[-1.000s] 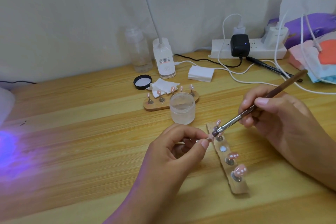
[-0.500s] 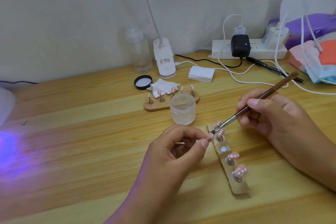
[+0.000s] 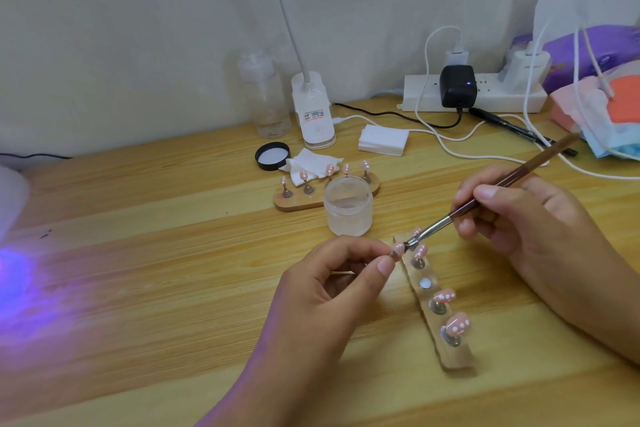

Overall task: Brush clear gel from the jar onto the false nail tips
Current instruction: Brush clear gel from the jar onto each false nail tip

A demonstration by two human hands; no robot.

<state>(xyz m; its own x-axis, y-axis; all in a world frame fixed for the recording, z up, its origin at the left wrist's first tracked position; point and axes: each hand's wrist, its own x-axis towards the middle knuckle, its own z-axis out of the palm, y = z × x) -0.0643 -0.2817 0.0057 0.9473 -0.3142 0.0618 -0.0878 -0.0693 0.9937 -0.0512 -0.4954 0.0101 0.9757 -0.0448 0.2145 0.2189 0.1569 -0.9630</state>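
My left hand (image 3: 332, 284) pinches a small pink false nail tip (image 3: 398, 248) on its stand between thumb and fingers. My right hand (image 3: 519, 218) grips a brown-handled brush (image 3: 491, 191) like a pen, and its bristle end touches that tip. Just right of it lies a wooden holder strip (image 3: 453, 354) with several pink dotted tips (image 3: 457, 324) on metal stands and one bare magnet. The open jar of clear gel (image 3: 348, 206) stands behind my left hand. A second wooden holder (image 3: 298, 203) with more tips sits behind the jar.
The jar's black lid (image 3: 272, 156) and a crumpled white wipe (image 3: 311, 163) lie beyond the far holder. A lamp base (image 3: 313, 114), clear pump bottle (image 3: 265, 97), pad stack (image 3: 382, 139), power strip (image 3: 485, 97) and cables line the back. Purple light glows at left.
The brush has tilted lower and its bristles slid slightly left along the pinched tip. My right hand moved a little left. My left hand stayed put.
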